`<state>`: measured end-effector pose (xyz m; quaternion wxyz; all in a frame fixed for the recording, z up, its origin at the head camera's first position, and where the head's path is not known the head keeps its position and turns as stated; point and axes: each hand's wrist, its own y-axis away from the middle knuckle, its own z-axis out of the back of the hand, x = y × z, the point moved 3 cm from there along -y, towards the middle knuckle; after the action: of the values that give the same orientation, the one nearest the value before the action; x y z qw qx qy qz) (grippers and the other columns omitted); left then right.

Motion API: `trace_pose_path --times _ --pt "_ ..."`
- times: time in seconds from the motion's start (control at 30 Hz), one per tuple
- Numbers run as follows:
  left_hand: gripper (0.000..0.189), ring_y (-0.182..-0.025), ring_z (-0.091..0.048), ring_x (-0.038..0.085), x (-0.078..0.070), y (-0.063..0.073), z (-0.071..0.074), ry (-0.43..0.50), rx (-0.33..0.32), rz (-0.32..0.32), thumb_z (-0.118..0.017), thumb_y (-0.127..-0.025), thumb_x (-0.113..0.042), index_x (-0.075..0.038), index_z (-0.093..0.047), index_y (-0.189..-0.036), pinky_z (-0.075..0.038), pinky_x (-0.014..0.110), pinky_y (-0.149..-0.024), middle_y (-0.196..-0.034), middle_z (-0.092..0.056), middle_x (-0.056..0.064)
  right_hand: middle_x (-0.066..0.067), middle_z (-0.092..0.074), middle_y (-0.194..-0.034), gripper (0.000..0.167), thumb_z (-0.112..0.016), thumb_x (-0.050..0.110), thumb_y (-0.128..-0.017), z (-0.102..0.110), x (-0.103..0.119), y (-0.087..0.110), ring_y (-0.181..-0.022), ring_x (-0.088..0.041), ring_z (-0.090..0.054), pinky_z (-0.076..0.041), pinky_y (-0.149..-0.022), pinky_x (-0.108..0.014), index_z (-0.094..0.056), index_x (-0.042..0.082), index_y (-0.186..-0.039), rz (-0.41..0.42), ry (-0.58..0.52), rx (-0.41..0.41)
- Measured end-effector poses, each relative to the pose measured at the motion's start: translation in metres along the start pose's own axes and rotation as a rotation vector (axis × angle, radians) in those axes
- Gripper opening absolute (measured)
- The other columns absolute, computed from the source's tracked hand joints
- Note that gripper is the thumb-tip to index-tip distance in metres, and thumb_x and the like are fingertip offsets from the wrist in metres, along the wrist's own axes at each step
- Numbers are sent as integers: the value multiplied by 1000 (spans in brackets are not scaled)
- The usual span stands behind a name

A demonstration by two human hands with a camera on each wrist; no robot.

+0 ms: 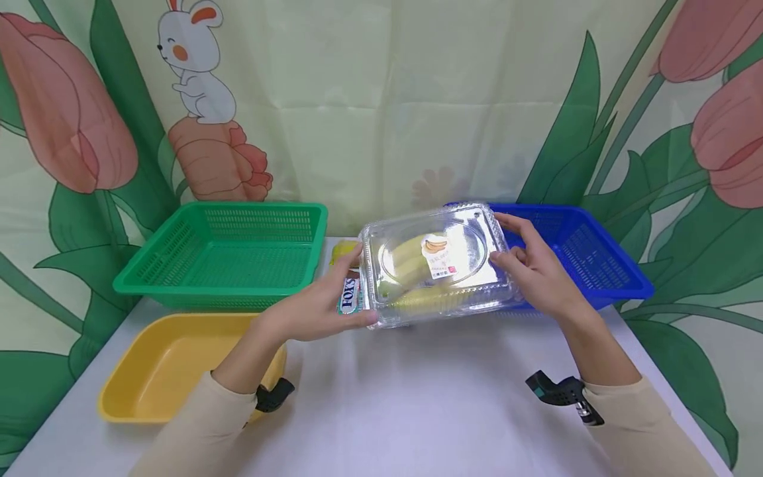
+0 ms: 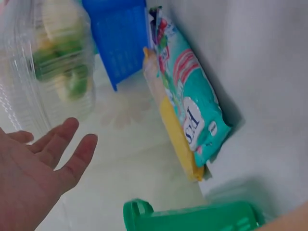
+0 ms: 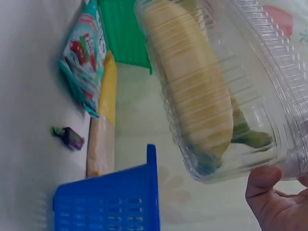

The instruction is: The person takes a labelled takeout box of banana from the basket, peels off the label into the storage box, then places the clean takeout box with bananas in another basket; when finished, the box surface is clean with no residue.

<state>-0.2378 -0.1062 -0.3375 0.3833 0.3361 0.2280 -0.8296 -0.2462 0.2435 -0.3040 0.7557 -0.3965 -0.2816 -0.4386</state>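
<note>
A clear plastic clamshell box (image 1: 441, 265) of yellow bananas (image 3: 192, 77), green at the stem ends, is held up above the table. Its lid bears a white label (image 1: 438, 255) with a banana picture. My right hand (image 1: 533, 268) grips the box's right end, thumb over the top. At the left end is my left hand (image 1: 324, 298), fingers spread and fairly straight, with fingertips right at the edge. A teal Fox's candy bag (image 2: 192, 101) lies on the table behind the box, mostly hidden in the head view, beside a yellow packet (image 2: 175, 134).
A green basket (image 1: 238, 301) stands at the back left, with a yellow basin (image 1: 149, 371) in front of it. The blue basket (image 1: 602, 265) is at the back right, partly behind the box. A small dark purple wrapped piece (image 3: 72, 138) lies near the candy bag.
</note>
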Motion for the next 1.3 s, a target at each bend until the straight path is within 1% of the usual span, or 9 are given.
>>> trace_pose_path --times 0.07,0.17,0.3,0.43,0.57,0.73,0.8,1.0,1.3 --pt "103 -139 -43 20 1 8 3 13 -17 -6 -74 -94 -46 -28 0 -165 -54 38 -99 -158 -32 -2 -8 -29 -157 61 -52 13 -107 -4 1 2 -70 -18 -57 -52 -52 -31 -25 23 -161 3 -23 26" --pt "95 -144 -39 20 1 19 5 1 -37 -8 -70 -97 -45 -29 -5 -165 -53 45 -102 -160 -32 -1 -11 -26 -160 63 -53 12 -107 -11 0 6 -78 -17 -62 -58 -58 -31 -24 21 -161 -7 -51 51" --pt "92 -145 -38 22 3 34 6 -18 -39 25 -68 -98 -47 -27 -8 -165 -47 55 -106 -159 -34 0 -10 -21 -161 64 -54 12 -106 -22 -4 11 -91 -20 -67 -63 -65 -38 -22 21 -161 -33 -121 110" --pt "93 -144 -39 23 4 47 7 -37 -27 69 -68 -96 -51 -27 -10 -164 -44 57 -108 -160 -33 0 -9 -18 -161 65 -55 12 -106 -35 -10 17 -97 -23 -68 -63 -68 -41 -19 20 -160 -52 -152 171" --pt "93 -144 -39 25 5 58 8 -58 22 132 -68 -95 -55 -25 -11 -163 -44 55 -109 -157 -37 2 -11 -17 -161 65 -56 13 -106 -45 -13 25 -103 -32 -66 -63 -71 -41 -18 20 -158 -100 -155 220" --pt "92 -138 -41 26 9 71 8 -31 113 215 -68 -95 -56 -21 -14 -161 -49 47 -102 -153 -40 5 -15 -11 -162 67 -58 18 -105 -61 -12 38 -119 -43 -61 -61 -79 -40 -14 17 -156 -158 -148 291" --pt "90 -136 -43 26 11 75 9 -12 134 234 -69 -95 -54 -20 -16 -160 -50 44 -100 -152 -41 6 -17 -12 -162 68 -59 21 -105 -68 -11 43 -116 -39 -63 -60 -80 -38 -14 16 -155 -169 -108 312" --pt "82 -131 -49 31 18 86 13 -1 161 254 -67 -98 -49 -14 -21 -156 -52 42 -96 -143 -48 9 -17 -17 -162 76 -65 30 -102 -84 -10 57 -88 -22 -66 -56 -73 -33 -15 12 -156 -173 -2 341" --pt "81 -133 -49 33 23 94 16 -48 153 281 -65 -98 -52 -13 -24 -154 -48 57 -105 -144 -49 12 -15 -14 -165 76 -65 28 -103 -88 -7 64 -98 -20 -72 -56 -82 -34 -16 13 -158 -189 -92 420"
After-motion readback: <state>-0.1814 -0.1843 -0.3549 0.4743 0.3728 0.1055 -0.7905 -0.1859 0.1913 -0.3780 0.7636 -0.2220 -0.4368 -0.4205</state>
